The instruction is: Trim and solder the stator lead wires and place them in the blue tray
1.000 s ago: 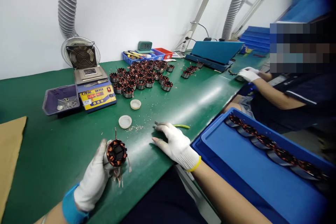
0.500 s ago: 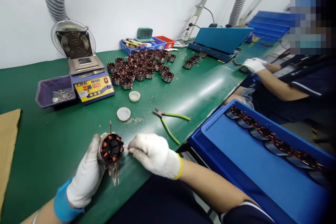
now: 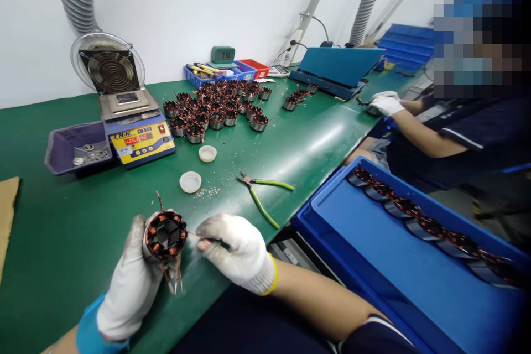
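Observation:
Wrapped around a copper-wound motor stator (image 3: pixel 166 237) is my left hand (image 3: pixel 130 282), in a white glove with a blue band at the wrist. The stator's open top faces me, and several loose copper wire ends hang from its lower side. One more wire end sticks up at its top left. My right hand (image 3: pixel 238 251), gloved in white with a yellow cuff edge, pinches a thin copper wire (image 3: pixel 193 234) that runs out from the stator's right side. Green-handled cutting pliers (image 3: pixel 261 193) lie spread on the green table beyond my right hand.
Two small white caps (image 3: pixel 190 182) lie near wire scraps. Behind are a yellow-fronted solder pot (image 3: pixel 143 141), a purple bin (image 3: pixel 77 146) and many stators (image 3: pixel 215 105). At right, a blue tray (image 3: pixel 332 207) holds a stator row. A co-worker's gloved hands (image 3: pixel 385 103) work farther back.
The view has shifted slightly, so most things appear a little farther left. My right thumb and fingers have parted a bit, showing more of the wire; the stator stays in my left hand.

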The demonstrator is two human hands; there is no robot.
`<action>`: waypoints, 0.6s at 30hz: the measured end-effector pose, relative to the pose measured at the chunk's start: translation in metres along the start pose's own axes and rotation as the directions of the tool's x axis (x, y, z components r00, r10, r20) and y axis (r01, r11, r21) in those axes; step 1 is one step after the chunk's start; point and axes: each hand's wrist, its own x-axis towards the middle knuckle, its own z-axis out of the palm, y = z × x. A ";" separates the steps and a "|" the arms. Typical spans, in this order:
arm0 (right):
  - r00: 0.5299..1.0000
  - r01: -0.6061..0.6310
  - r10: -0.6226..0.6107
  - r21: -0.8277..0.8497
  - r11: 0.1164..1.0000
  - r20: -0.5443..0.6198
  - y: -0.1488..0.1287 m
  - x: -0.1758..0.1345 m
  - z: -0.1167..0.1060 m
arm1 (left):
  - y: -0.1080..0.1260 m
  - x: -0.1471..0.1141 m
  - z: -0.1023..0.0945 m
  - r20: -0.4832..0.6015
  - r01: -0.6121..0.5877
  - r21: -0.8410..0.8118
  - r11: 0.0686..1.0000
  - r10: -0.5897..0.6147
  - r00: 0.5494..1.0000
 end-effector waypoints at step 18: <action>0.763 -0.647 0.576 0.348 0.679 0.294 -0.003 0.026 -0.005 | 0.006 0.000 -0.004 0.047 0.036 -0.228 0.973 -0.026 0.999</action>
